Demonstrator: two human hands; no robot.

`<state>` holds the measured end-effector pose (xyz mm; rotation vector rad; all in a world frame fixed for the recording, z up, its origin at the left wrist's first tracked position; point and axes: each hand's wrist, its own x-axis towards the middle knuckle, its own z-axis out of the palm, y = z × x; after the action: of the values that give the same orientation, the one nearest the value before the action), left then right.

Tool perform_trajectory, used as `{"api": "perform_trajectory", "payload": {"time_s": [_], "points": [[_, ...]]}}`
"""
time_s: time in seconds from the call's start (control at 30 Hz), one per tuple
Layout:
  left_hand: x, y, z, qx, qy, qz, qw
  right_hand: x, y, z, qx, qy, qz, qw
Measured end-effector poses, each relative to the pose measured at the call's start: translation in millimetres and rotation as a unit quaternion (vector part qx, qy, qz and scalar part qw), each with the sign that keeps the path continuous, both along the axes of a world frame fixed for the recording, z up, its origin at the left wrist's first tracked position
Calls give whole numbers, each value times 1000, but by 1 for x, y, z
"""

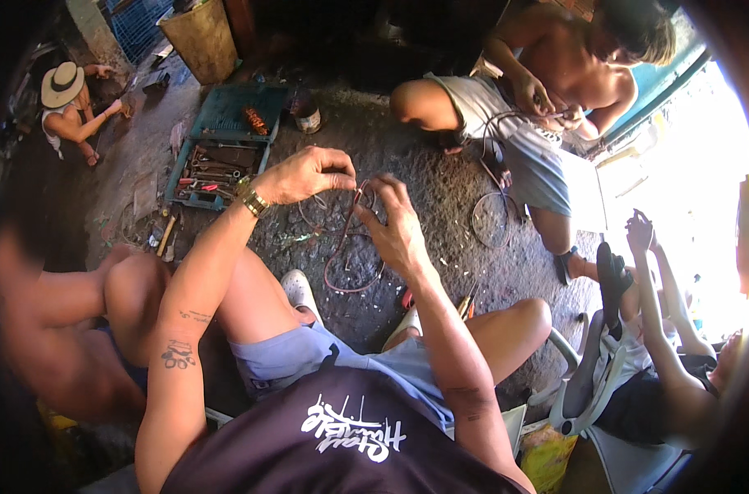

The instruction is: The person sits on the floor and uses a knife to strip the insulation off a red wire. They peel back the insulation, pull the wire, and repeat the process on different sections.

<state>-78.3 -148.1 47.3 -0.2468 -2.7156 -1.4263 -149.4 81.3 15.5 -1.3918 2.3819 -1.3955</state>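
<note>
We hold a thin red wire (346, 247) up between our two hands, above the rough grey ground (424, 156), so that its long loop hangs free and does not tangle. Our left hand (304, 174) is closed in a pinch on the upper end of the wire, near a gold wristwatch (252, 198). Our right hand (397, 226) grips the same wire just beside it, fingers curled, probably to keep the end steady. An open green toolbox (226, 148) lies near, within reach. Another person, sitting across from us, handles a grey cable (494, 189).
</note>
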Motion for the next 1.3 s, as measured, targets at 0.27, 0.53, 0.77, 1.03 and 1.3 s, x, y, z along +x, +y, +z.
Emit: {"api": "perform_trajectory", "payload": {"time_s": [0.27,0.53,0.77,1.03,1.3], "points": [[9,36,-34,-142,13,391,909,-5,16,5,59,-226,17,972],[-25,56,-64,742,-9,388,547,-7,-20,8,-329,-405,191,832],[-53,53,-10,656,26,347,670,-7,-25,-3,-491,-507,145,693],[-70,57,-27,611,-43,306,729,22,23,6,-371,-382,75,843],[-82,15,-75,593,-39,407,694,70,87,-5,-313,-328,8,891]]}}
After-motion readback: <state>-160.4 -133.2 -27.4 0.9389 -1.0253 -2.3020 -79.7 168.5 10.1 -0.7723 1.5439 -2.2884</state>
